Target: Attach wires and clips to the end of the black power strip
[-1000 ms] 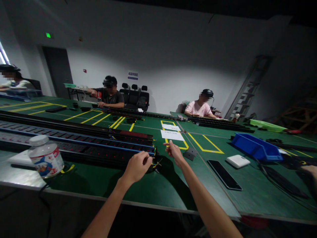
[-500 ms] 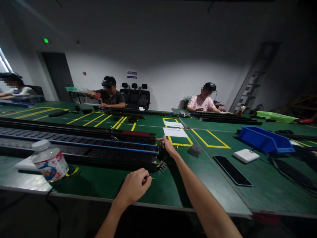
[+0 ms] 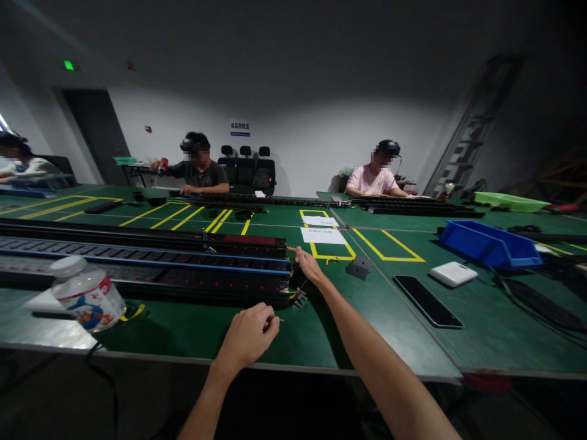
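Long black rails with blue edges and rows of red dots lie across the left of the green table. My right hand reaches to their right end, its fingers closed at the wires there; what they pinch is too small to make out. Closer to the table's front edge, my left hand is curled, with a thin, light stick-like tip showing past its fingers. Between the hands, a small grey metal bracket hangs by the rail end.
A clear jar stands at the left. To the right are a dark flat plate, a phone, a white box and a blue bin. Two paper sheets lie behind. Three people sit across the table.
The view has shifted slightly, so most things appear higher. My hands keep nearly the same places by the rails. A person at the back has raised a red tool.
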Tool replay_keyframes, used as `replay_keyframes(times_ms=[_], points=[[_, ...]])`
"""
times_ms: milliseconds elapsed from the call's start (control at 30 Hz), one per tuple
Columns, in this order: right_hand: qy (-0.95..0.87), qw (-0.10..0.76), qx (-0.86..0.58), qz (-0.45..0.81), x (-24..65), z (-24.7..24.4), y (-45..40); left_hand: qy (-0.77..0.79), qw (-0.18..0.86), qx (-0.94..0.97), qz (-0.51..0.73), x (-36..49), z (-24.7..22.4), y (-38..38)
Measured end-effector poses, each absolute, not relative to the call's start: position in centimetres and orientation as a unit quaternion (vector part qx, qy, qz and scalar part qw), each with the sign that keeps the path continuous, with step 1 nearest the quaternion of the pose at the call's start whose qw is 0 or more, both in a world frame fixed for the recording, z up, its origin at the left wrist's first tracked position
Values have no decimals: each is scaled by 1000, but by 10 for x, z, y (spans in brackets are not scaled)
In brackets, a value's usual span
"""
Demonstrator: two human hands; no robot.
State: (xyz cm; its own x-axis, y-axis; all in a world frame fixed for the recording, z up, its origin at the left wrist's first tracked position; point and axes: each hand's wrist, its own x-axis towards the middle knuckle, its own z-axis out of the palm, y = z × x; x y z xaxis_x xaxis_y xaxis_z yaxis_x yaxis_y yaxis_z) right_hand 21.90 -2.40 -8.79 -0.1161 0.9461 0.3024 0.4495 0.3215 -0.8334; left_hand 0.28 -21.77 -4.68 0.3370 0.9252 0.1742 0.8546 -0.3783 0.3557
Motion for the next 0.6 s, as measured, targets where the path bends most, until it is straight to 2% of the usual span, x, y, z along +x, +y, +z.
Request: replay_keyframes(times_ms=[167, 600], points=[[-697, 410, -523, 268, 218, -83, -27, 551, 98, 810, 176, 3, -46, -218], [-701, 444, -504, 239, 216, -92, -23, 552, 96, 808, 183, 3, -48, -217]])
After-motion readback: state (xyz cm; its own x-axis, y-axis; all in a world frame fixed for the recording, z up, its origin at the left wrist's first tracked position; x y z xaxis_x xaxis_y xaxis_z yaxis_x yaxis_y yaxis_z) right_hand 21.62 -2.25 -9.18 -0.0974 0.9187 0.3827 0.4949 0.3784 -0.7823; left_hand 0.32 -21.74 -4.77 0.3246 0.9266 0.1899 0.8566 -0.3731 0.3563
